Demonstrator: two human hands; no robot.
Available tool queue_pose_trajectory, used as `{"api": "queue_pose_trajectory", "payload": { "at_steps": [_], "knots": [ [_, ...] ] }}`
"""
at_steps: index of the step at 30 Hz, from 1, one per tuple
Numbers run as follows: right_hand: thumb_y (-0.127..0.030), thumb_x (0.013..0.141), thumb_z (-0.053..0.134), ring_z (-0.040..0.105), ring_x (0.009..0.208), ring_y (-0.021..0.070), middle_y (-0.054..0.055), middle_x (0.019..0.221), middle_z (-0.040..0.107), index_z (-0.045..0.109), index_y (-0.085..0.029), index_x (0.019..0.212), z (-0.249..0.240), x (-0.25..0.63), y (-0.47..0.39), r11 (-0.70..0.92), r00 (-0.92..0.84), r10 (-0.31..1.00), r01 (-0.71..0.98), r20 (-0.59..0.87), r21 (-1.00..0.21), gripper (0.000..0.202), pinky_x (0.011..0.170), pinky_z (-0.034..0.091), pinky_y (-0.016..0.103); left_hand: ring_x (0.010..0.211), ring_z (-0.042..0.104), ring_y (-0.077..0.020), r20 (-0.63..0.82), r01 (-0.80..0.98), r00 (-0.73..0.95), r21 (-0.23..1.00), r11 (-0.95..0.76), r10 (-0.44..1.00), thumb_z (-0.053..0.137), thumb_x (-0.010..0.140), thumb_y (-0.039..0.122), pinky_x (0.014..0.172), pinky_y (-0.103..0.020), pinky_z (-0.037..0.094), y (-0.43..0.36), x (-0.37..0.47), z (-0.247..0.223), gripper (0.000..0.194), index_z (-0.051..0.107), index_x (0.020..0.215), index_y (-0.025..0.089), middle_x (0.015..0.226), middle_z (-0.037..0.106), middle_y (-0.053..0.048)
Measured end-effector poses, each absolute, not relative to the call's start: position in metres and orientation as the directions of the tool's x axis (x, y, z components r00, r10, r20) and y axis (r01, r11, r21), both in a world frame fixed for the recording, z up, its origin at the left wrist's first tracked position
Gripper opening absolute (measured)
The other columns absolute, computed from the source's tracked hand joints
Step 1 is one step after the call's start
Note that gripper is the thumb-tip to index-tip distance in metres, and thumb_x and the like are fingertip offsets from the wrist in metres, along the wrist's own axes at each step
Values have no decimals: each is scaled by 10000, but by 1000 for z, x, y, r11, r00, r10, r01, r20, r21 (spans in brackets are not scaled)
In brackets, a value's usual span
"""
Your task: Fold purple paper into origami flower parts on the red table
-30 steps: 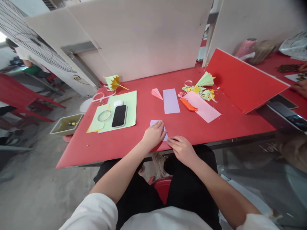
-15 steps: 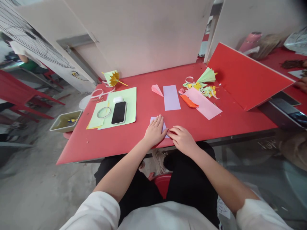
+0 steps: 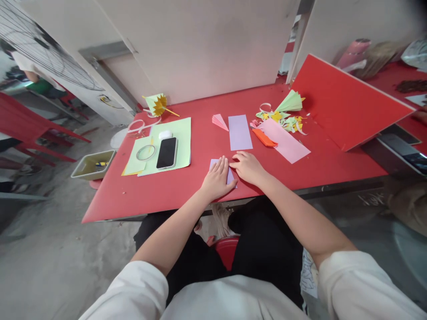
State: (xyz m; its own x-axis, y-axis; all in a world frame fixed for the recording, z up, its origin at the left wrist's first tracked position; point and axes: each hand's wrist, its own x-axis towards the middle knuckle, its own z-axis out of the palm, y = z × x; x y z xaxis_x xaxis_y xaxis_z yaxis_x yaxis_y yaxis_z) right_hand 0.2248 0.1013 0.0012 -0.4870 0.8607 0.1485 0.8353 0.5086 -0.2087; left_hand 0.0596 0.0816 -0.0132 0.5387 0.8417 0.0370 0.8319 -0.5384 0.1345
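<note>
A folded sheet of purple paper (image 3: 230, 177) lies near the front edge of the red table, partly covered by my left hand. Fingers stretched out, my left hand (image 3: 216, 178) rests flat on it and presses it down. My right hand (image 3: 247, 167) is at the paper's right edge, its fingertips touching the upper part of that edge, fingers apart and loosely bent. Beyond the hands lies a flat purple strip (image 3: 240, 133). To its left sits a small pleated pink paper fan (image 3: 220, 122). An orange craft knife or similar tool (image 3: 264, 138) lies on a pink sheet (image 3: 288, 149).
At left, green sheets (image 3: 183, 142) carry a phone (image 3: 167, 153), a white case (image 3: 165, 134) and a tape roll (image 3: 146, 153). A paper umbrella (image 3: 157, 105) stands behind. Right are paper scraps (image 3: 283, 120), another pleated umbrella (image 3: 289, 102) and a leaning red board (image 3: 347, 102).
My right hand has slid away from me along the right edge of the folded purple paper. My left hand stays pressed on it. The view has shifted slightly.
</note>
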Motion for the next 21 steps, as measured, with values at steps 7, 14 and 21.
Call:
{"api": "queue_pose_trajectory", "payload": {
  "at_steps": [7, 14, 21],
  "knots": [
    [-165, 853, 439, 474, 1114, 245, 102, 1155, 596, 687, -203, 1032, 1, 221, 114, 478, -451, 878, 847, 161, -232, 308, 931, 371, 383, 1387, 130, -267, 70, 798, 587, 112, -591, 806, 272, 884, 530, 1113, -435, 152, 64, 59, -12, 733, 191, 1408, 24, 1487, 177, -196],
    [-176, 848, 469, 492, 1110, 248, 109, 1176, 581, 653, -224, 1106, -4, 221, 110, 463, -426, 884, 851, 191, -246, 320, 921, 392, 395, 1384, 152, -263, -2, 672, 732, 171, -721, 682, 272, 844, 639, 1113, -427, 152, 19, 54, -4, 800, 194, 1419, 90, 1487, 212, -150],
    [-346, 875, 475, 424, 1236, 279, 117, 1309, 506, 572, -231, 1213, -20, 229, 101, 506, -441, 858, 817, 264, -276, 370, 1027, 309, 481, 1375, 198, -251, 22, 687, 716, 151, -711, 697, 337, 865, 556, 1113, -408, 160, 8, 55, -8, 726, 209, 1416, 101, 1486, 222, -136]
  ]
}}
